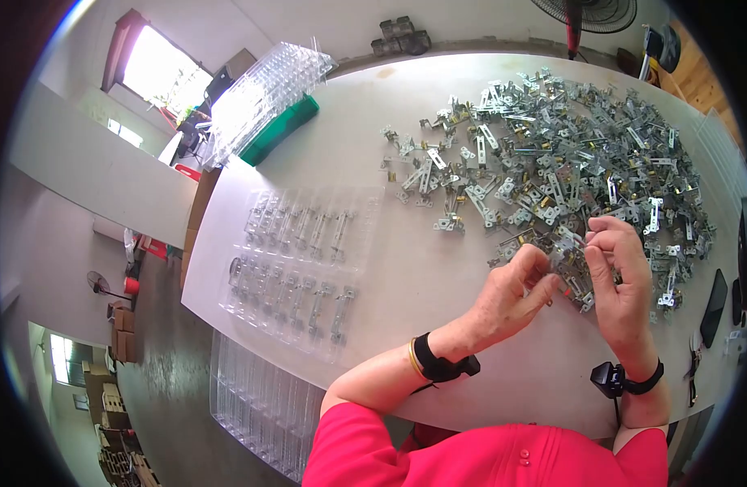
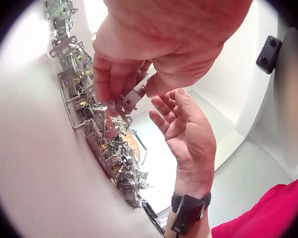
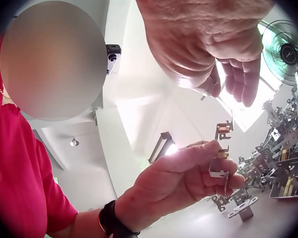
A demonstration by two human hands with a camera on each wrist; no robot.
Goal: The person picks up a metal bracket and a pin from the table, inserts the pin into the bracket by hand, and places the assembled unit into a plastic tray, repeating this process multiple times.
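Observation:
In the head view, my left hand (image 1: pixel 511 296) is over the near edge of a heap of metal hinge-like brackets (image 1: pixel 568 154). Its thumb and fingers grip a small metal bracket with copper-coloured parts (image 3: pixel 219 166); the left wrist view also has this bracket (image 2: pixel 130 100) at the fingertips. My right hand (image 1: pixel 621 272) is beside it, palm toward the left hand, fingers bent. A small grey metal piece (image 3: pixel 202 98) sticks out at the right thumb tip, most of it hidden by the fingers.
Clear plastic trays (image 1: pixel 296 272) holding rows of brackets lie on the white table (image 1: pixel 422 276) at left. Stacked clear trays (image 1: pixel 268 89) lean over a green bin (image 1: pixel 280 130) at the back. A dark phone (image 1: pixel 714 308) and pliers (image 1: pixel 693 369) lie at right.

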